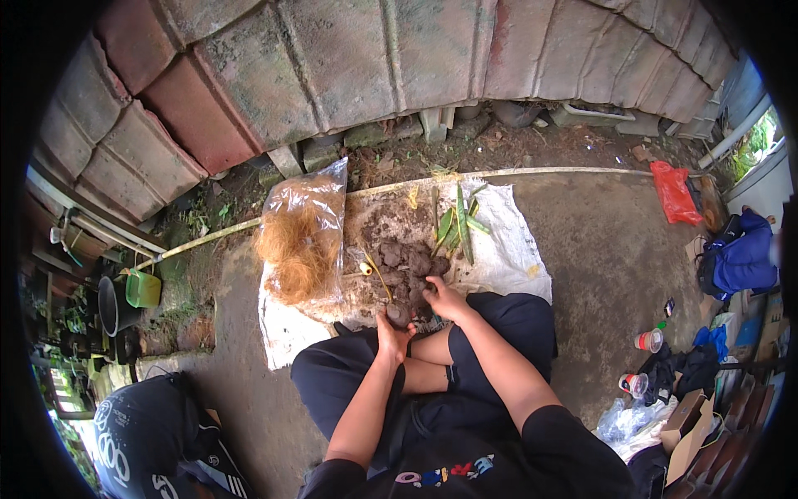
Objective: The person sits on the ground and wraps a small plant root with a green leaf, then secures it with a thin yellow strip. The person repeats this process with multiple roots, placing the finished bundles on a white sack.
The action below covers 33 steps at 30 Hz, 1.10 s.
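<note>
Sitting cross-legged: one person (499, 449) in a black shirt is leaning over a white sack (530, 249) that's lying on the concrete floor (590, 291).
Left hand (394, 338): it's cupping a rounded dark lump (400, 315), thumb and fingers around its near side.
Right hand (447, 300): it's touching the near right part of the soil, fingers bent; honestly can't tell if they're pinching any of it.
Soil (407, 251): the dark, clumpy heap is sitting mid-sack, with the lump at its near end.
Yellow stem (378, 276): it's running along the left of the soil, a small pale piece (366, 269) lying just beside it.
Bag of fibre (299, 237): clear plastic with hairy golden-brown stuff, it's covering the sack's left side.
Green leaves (464, 224): long thick ones are lying to the far right of the soil.
Red bag (675, 193): it's lying far right, well apart from the sack.
Plastic cups (648, 340): two are lying on the right, nearer than the red bag.
</note>
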Available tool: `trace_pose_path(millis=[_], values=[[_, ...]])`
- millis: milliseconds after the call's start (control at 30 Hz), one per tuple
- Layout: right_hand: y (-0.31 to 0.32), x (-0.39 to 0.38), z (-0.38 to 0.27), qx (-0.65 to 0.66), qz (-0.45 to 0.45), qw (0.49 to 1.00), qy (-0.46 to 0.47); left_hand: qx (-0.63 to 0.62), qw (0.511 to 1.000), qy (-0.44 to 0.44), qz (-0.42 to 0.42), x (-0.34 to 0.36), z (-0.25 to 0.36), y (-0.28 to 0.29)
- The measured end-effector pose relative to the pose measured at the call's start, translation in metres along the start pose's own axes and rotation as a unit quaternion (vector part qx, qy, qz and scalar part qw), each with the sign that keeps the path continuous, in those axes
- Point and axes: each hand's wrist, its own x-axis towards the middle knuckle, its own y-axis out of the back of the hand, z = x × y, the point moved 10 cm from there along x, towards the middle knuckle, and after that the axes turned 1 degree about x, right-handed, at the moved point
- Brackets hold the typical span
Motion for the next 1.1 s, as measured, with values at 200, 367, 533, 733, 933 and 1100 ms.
trace_pose_path(millis=[200, 367, 533, 733, 933, 1100], values=[[-0.027, 0.011, 0.011, -0.135, -0.089, 0.986, -0.049, 0.002, 1.000, -0.003, -0.008, 0.011, 0.000, -0.001], [-0.027, 0.019, 0.016, -0.111, -0.075, 0.991, -0.030, 0.016, 1.000, 0.006, -0.011, 0.013, -0.002, -0.004], [-0.018, 0.010, 0.006, -0.087, -0.080, 0.990, -0.080, 0.030, 0.999, 0.004, -0.025, 0.010, 0.001, -0.006], [-0.011, 0.015, 0.018, -0.081, -0.021, 0.994, -0.066, 0.046, 0.999, -0.005, -0.016, 0.006, 0.000, -0.006], [0.004, 0.007, 0.014, -0.057, 0.042, 0.996, -0.050, 0.036, 0.999, -0.013, -0.020, 0.007, -0.004, 0.004], [0.024, -0.009, -0.001, -0.034, 0.130, 0.991, 0.023, 0.046, 0.998, -0.028, -0.023, 0.000, -0.001, 0.005]])
